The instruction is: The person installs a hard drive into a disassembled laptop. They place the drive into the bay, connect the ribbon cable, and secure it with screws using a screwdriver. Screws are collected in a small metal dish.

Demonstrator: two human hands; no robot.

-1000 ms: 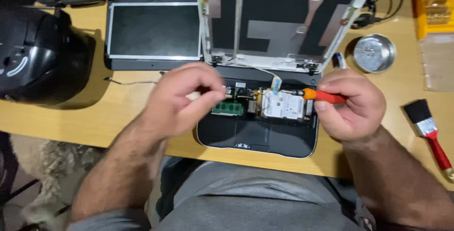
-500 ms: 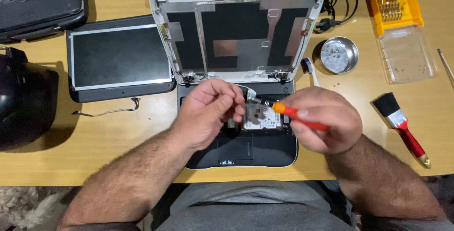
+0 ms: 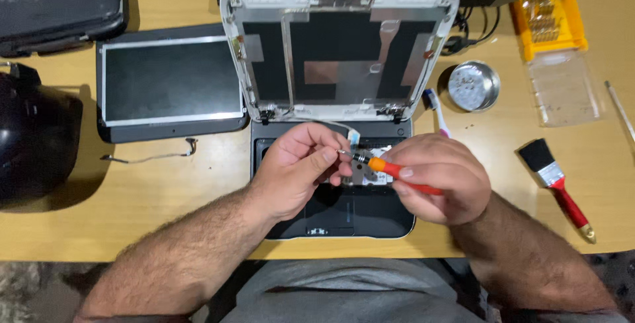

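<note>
Two hands meet over the open laptop [image 3: 344,214] near the middle of the table [image 3: 198,184]. The right hand [image 3: 436,184] grips an orange screwdriver [image 3: 397,174]. The left hand [image 3: 297,171] pinches at its metal tip; anything tiny between the fingers is too small to see. The hands hide most parts inside. A red brush [image 3: 555,187] lies at the right.

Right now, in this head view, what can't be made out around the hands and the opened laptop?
- Screwdriver tip: too small to tell whether the left hand pinches a screw there.
- Laptop base internals: mostly covered by both hands; the right hand hides the drive's right side.
- Metal bowl contents: specks too small to identify.
- Black object at left: cut off by the frame edge.
</note>
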